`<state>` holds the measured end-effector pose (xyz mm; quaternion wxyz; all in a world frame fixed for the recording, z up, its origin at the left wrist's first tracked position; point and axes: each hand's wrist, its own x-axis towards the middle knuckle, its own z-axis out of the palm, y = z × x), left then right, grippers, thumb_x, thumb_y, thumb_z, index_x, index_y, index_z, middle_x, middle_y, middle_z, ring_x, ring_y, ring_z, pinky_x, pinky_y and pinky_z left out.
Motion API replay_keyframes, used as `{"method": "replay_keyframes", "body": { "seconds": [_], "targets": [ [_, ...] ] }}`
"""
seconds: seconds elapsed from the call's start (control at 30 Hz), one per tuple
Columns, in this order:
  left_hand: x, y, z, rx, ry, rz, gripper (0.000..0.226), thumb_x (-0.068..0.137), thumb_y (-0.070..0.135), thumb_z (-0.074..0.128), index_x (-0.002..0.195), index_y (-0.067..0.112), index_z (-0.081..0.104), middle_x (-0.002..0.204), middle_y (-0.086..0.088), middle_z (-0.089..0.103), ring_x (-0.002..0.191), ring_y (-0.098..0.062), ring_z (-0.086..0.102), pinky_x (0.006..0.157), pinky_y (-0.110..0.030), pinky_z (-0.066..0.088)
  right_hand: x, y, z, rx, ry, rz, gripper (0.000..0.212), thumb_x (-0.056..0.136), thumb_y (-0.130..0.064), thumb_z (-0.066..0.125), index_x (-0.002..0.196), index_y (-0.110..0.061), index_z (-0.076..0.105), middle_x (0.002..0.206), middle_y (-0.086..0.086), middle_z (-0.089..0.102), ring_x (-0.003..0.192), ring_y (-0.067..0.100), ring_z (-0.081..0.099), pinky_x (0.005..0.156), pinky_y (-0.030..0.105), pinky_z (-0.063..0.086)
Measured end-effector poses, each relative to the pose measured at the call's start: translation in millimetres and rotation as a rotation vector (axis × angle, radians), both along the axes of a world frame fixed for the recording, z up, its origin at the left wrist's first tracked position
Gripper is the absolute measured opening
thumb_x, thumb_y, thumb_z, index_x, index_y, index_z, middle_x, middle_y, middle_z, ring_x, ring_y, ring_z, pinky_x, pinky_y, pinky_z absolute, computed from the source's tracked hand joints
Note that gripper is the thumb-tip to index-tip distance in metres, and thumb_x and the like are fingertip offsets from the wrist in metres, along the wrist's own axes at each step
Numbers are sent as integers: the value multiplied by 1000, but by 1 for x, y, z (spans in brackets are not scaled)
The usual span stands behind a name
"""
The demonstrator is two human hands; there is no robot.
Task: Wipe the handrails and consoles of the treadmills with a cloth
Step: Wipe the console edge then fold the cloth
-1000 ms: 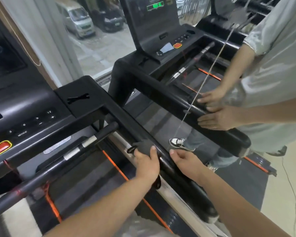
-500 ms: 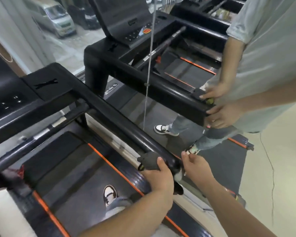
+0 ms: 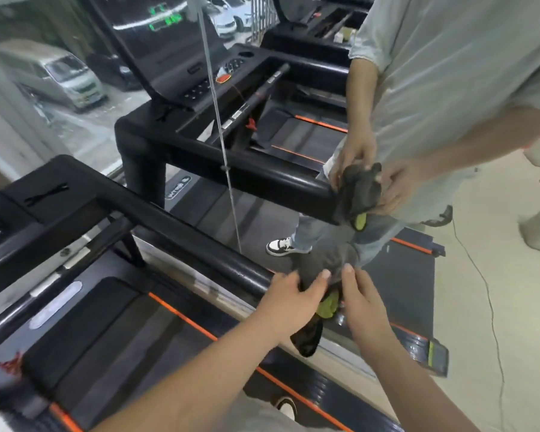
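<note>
A grey cloth (image 3: 326, 262) with a yellow-green underside is draped over the near end of my treadmill's black right handrail (image 3: 181, 232). My left hand (image 3: 289, 302) grips the cloth from the left, thumb laid on top. On the other side my right hand (image 3: 363, 304) holds it, one fingertip pressed on the fabric. A dark flap (image 3: 307, 338) hangs below between my hands. Only the edge of my treadmill's console (image 3: 0, 226) shows at far left.
Another person stands on the neighbouring treadmill, both hands on a second grey cloth (image 3: 360, 188) at the end of its handrail (image 3: 231, 169). Its console (image 3: 169, 57) is lit. A thin cord (image 3: 222, 135) hangs between the machines. Below me are the belt (image 3: 122, 338) and my shoe (image 3: 286, 406).
Both my hands slid the cloth down the handrail to its near end, where it now covers the tip. The other person's cloth also reached their rail's end.
</note>
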<state>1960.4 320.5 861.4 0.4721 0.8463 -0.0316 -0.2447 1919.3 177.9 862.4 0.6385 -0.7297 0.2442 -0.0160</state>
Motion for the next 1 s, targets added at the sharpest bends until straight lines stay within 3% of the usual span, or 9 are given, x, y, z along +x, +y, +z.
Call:
{"method": "replay_keyframes", "body": {
  "seconds": [0.1,0.17,0.23,0.33,0.53,0.67,0.73,0.83,1.0],
  "targets": [
    [7,19,-17,386,-217,-79,47,88,62,53,123,32,65,121,6,45,121,-18,48,105,-38,47,4,23,-35,-51,84,199,37,100,-60,50,114,-30,67,106,-14,72,106,7,66,98,30,52],
    [13,40,-25,323,-273,-4,36,89,42,64,123,31,64,120,8,44,114,-17,54,104,-36,48,9,33,-64,-301,80,294,56,93,-70,49,127,-28,62,123,-5,61,121,15,56,111,42,43],
    [19,60,-36,248,-254,83,29,91,33,68,118,25,68,118,9,46,103,-12,60,100,-33,50,19,38,-78,-428,84,318,56,96,-58,51,136,-20,60,136,3,51,131,23,47,115,42,36],
    [26,83,-47,182,-332,157,22,92,24,70,114,22,70,114,11,49,88,-1,61,88,-20,52,43,44,-80,-603,98,377,40,103,-44,51,136,-24,59,138,2,48,128,31,49,108,44,42],
    [58,119,-53,80,-434,307,19,88,3,67,92,21,72,98,6,59,88,1,61,83,-11,45,109,123,-50,-930,93,639,48,101,-56,27,134,-33,52,142,-1,43,127,33,45,102,52,45],
    [92,172,-54,59,-476,451,33,87,-4,66,90,28,66,97,2,63,90,4,61,86,-14,47,114,160,-39,-927,-19,624,65,94,-53,16,148,-37,46,149,-5,44,136,27,40,110,52,38],
    [109,196,-55,59,-430,485,33,88,-4,65,91,29,66,99,0,64,88,4,61,86,-12,47,112,144,-36,-861,-71,611,63,97,-50,37,159,-40,29,144,-9,49,131,21,45,107,43,42],
    [130,216,-55,40,-360,484,30,91,-1,63,92,29,66,103,1,65,91,3,61,87,-8,44,118,113,-39,-665,109,564,95,85,-56,71,162,-41,17,140,-10,51,128,16,49,104,34,43],
    [150,237,-53,-1,-339,368,25,90,0,64,92,24,71,98,8,67,91,1,61,80,-3,42,144,146,-49,-886,319,589,67,87,-81,39,142,-44,45,129,-3,58,124,31,55,104,44,40]
  ]
}}
